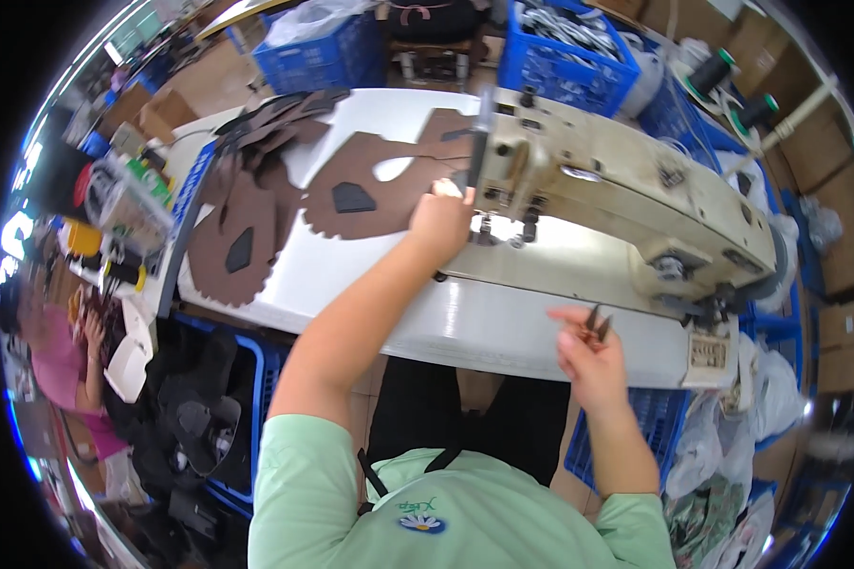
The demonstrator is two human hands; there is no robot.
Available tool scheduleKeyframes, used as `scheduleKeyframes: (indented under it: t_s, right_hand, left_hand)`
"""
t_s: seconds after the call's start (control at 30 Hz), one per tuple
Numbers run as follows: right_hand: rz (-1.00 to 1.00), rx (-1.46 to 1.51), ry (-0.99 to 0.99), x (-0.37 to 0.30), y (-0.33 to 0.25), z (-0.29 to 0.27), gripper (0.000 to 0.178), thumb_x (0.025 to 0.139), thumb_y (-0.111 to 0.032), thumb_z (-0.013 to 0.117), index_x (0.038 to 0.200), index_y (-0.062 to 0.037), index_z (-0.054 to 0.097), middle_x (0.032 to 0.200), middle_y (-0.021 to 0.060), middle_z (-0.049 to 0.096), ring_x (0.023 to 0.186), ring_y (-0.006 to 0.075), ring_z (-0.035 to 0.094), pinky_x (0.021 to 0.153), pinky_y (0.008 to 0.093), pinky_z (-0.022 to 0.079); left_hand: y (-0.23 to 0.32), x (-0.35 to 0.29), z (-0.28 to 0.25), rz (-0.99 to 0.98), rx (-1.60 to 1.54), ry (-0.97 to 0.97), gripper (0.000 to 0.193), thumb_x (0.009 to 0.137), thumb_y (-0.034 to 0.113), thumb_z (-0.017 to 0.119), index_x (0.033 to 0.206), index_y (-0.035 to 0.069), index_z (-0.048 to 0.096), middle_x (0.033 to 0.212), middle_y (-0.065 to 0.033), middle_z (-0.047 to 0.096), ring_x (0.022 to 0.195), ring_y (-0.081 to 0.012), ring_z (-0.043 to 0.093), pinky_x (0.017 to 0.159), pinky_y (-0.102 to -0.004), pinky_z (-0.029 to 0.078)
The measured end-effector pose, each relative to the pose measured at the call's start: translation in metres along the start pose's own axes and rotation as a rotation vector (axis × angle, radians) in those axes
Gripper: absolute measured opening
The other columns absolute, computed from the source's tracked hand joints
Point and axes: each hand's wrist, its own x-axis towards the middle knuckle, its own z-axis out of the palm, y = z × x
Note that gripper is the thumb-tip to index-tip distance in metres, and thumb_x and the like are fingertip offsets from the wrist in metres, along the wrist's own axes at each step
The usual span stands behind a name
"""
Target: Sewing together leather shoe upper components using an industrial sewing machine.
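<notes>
At the white table (351,275), under the head of a beige sewing machine (617,190): left hand (441,220), grip closed on the edge of a brown cut piece (370,194) with a scalloped border and a dark patch at its centre, resting flat just left of the needle. Right hand (588,356), grip clamped on small thread snips (596,324), held above the table's front edge, well apart from the piece. More brown cut pieces (242,232) stacked to the left, overlapping. Blue crates (318,52) behind the table; thread cones (716,71) at far right (partly hidden by the machine). Another person (62,365) at the left rim, seated at separate work. Step in hand, by judgement: positioning the piece at the needle. Next move likely calls for squaring its edge under the presser foot, with snips kept clear.
</notes>
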Motion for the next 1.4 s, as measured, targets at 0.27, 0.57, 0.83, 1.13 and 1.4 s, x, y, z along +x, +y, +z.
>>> scheduleKeyframes:
  t_s: [0.27,0.57,0.83,1.13,1.4]
  right_hand:
    - [-0.602,-0.634,0.374,0.109,0.026,0.137,0.074,0.101,-0.012,0.051,0.154,0.0009,0.001,0.116,0.0099,0.060,0.076,0.0104,0.048,0.071,0.0246,0.044]
    - [-0.689,-0.614,0.289,0.083,0.034,0.127,0.062,0.093,-0.005,0.057,0.148,0.0043,0.030,0.111,0.0121,0.064,0.075,0.0134,0.056,0.064,0.0252,0.048]
    - [-0.791,-1.010,1.216,-0.007,-0.107,-0.154,0.029,0.098,-0.016,0.053,0.120,0.0007,0.062,0.125,0.0107,0.061,0.109,0.0209,0.056,0.092,0.0286,0.041]
    - [0.092,-0.998,0.940,0.010,-0.185,-0.356,0.047,0.094,-0.048,0.060,0.099,-0.0028,0.068,0.062,-0.0015,0.053,0.047,0.0090,0.044,0.045,0.0252,0.034]
    - [-0.192,-0.757,1.272,-0.025,-0.072,-0.321,0.045,0.093,-0.048,0.063,0.106,-0.0051,0.064,0.073,0.0009,0.060,0.046,0.0044,0.036,0.041,0.0223,0.026]
  left_hand:
    - [0.004,-0.010,0.005,-0.034,-0.085,0.125,0.057,0.084,0.032,0.061,0.135,0.008,0.055,0.126,-0.0335,0.058,0.118,-0.0407,0.057,0.078,-0.0382,0.050]
    - [-0.006,0.026,0.023,-0.126,-0.066,0.162,0.061,0.089,0.044,0.058,0.136,0.004,0.053,0.104,-0.0184,0.065,0.101,-0.0298,0.057,0.072,-0.0384,0.048]
    - [-0.012,0.017,0.041,-0.074,-0.214,0.479,0.048,0.081,0.021,0.063,0.126,0.007,0.060,0.127,-0.0240,0.057,0.120,-0.0316,0.053,0.093,-0.0413,0.041]
    - [-0.013,0.016,0.044,-0.069,-0.324,0.620,0.044,0.077,0.012,0.061,0.120,0.003,0.062,0.128,-0.0217,0.058,0.122,-0.0306,0.053,0.096,-0.0413,0.041]
    - [-0.012,0.014,0.041,-0.075,-0.303,0.583,0.043,0.083,0.023,0.066,0.123,0.008,0.062,0.127,-0.0188,0.059,0.118,-0.0294,0.055,0.095,-0.0428,0.042]
